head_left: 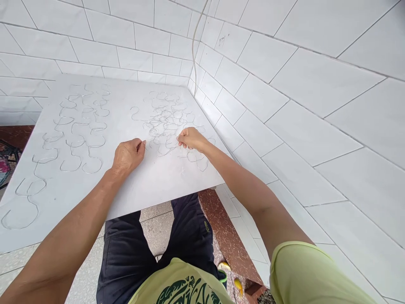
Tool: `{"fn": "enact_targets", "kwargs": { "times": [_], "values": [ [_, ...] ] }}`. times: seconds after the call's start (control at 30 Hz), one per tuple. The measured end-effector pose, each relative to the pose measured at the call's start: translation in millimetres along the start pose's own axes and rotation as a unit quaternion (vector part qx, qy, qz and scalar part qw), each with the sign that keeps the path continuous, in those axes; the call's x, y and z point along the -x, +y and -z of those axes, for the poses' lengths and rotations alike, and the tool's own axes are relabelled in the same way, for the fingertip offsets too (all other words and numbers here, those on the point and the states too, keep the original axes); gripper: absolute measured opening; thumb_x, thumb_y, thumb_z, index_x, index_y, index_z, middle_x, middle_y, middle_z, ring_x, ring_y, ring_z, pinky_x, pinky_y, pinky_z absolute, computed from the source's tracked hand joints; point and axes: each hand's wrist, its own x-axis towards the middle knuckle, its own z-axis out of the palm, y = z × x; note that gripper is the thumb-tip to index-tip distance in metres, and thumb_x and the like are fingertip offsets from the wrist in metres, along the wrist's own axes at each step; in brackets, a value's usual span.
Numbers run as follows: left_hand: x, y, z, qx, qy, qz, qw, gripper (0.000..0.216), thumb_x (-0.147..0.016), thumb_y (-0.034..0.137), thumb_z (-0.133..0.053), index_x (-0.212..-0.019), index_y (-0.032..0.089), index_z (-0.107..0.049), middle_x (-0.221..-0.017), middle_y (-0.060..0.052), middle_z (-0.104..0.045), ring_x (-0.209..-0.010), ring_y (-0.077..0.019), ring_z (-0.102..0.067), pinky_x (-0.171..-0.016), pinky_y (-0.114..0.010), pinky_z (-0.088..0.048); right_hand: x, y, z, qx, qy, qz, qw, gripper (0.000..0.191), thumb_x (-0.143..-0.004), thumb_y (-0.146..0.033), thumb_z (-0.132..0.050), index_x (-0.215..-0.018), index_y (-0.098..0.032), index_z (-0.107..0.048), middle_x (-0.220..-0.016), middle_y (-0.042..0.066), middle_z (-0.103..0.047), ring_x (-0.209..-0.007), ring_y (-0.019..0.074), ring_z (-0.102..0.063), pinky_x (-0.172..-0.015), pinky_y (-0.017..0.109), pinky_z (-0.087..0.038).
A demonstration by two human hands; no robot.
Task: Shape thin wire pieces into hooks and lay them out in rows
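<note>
Where tiled walls (316,126) corner a smooth white tabletop (152,181), wavy columns of thin wires (80,123) left, a tangled wire heap (167,117) right, my left hand (129,154) curled between, my right hand (191,138) bent over the heap, either's grip I cannot tell.

There were two hands, one left hand (128,156) and one right hand (192,138); one white tabletop (155,179); three columns of bent wires (75,146); one cable (193,46); and, seemingly too tangled to count, one wire cluster (169,122).
</note>
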Motion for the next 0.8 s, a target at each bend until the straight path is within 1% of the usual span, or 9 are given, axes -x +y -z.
{"fn": "enact_targets", "kwargs": {
  "times": [0.07,0.13,0.23,0.3,0.43,0.57,0.67,0.8],
  "values": [
    [1,1,1,0.037,0.003,0.009,0.999,0.042,-0.097,0.045,-0.048,-0.062,0.023,-0.039,-0.057,0.0,-0.039,-0.054,-0.0155,-0.033,-0.057,-0.033,-0.024,3,-10,1,-0.028,0.006,0.006,1.0,0.019,-0.083,-0.013,-0.073,-0.07,-0.017,-0.06,-0.075,0.01,-0.074,-0.05,0.0092,-0.053,-0.038,0.021,-0.03],
    [2,2,3,0.092,0.003,0.023,0.995,0.04,-0.097,0.048,-0.05,-0.066,0.022,-0.047,-0.06,0.0,-0.046,-0.055,-0.0153,-0.037,-0.056,-0.032,-0.028,3,-18,-2,-0.054,0.005,0.019,0.998,0.017,-0.085,-0.014,-0.071,-0.074,-0.017,-0.06,-0.077,0.009,-0.074,-0.052,0.0095,-0.054,-0.038,0.021,-0.031],
    [3,3,4,0.168,-0.007,0.05,0.985,0.037,-0.096,0.052,-0.054,-0.076,0.022,-0.06,-0.067,-0.001,-0.06,-0.057,-0.0156,-0.046,-0.057,-0.03,-0.036,-2,-25,-12,-0.1,-0.01,0.046,0.994,0.016,-0.088,-0.017,-0.07,-0.078,-0.018,-0.059,-0.079,0.008,-0.074,-0.053,0.0096,-0.056,-0.038,0.02,-0.032],
    [2,4,4,0.189,-0.014,0.063,0.98,0.036,-0.095,0.053,-0.056,-0.082,0.021,-0.065,-0.073,-0.003,-0.066,-0.06,-0.0162,-0.052,-0.058,-0.03,-0.04,-7,-27,-21,-0.124,-0.022,0.065,0.99,0.015,-0.09,-0.02,-0.069,-0.08,-0.018,-0.059,-0.08,0.007,-0.074,-0.055,0.0098,-0.058,-0.039,0.02,-0.033],
    [1,5,5,0.235,-0.034,0.087,0.968,0.036,-0.095,0.053,-0.059,-0.093,0.02,-0.071,-0.084,-0.005,-0.072,-0.063,-0.0155,-0.059,-0.055,-0.027,-0.042,-14,-28,-36,-0.168,-0.047,0.105,0.979,0.014,-0.092,-0.025,-0.068,-0.083,-0.018,-0.06,-0.08,0.005,-0.073,-0.058,0.0101,-0.06,-0.041,0.019,-0.035],
    [-1,6,4,0.315,-0.065,0.117,0.94,0.038,-0.092,0.054,-0.064,-0.102,0.019,-0.074,-0.097,-0.009,-0.074,-0.063,-0.0142,-0.061,-0.047,-0.025,-0.042,-18,-28,-49,-0.207,-0.071,0.131,0.967,0.017,-0.092,-0.031,-0.069,-0.085,-0.019,-0.059,-0.083,0.005,-0.073,-0.061,0.01,-0.061,-0.044,0.019,-0.039],
    [-3,6,4,0.363,-0.062,0.117,0.922,0.033,-0.088,0.049,-0.069,-0.096,0.017,-0.075,-0.102,-0.011,-0.073,-0.067,-0.0146,-0.062,-0.045,-0.024,-0.042,-21,-24,-60,-0.232,-0.075,0.147,0.959,0.019,-0.091,-0.035,-0.07,-0.087,-0.019,-0.059,-0.084,0.004,-0.072,-0.064,0.0105,-0.062,-0.045,0.019,-0.04],
    [-6,4,9,0.403,-0.04,0.143,0.903,0.026,-0.085,0.042,-0.072,-0.084,0.016,-0.072,-0.101,-0.011,-0.072,-0.069,-0.0144,-0.061,-0.046,-0.024,-0.041,-28,-13,-73,-0.264,-0.075,0.16,0.948,0.022,-0.089,-0.038,-0.069,-0.086,-0.019,-0.059,-0.082,0.003,-0.07,-0.064,0.0111,-0.062,-0.046,0.019,-0.04]
  ]
}}
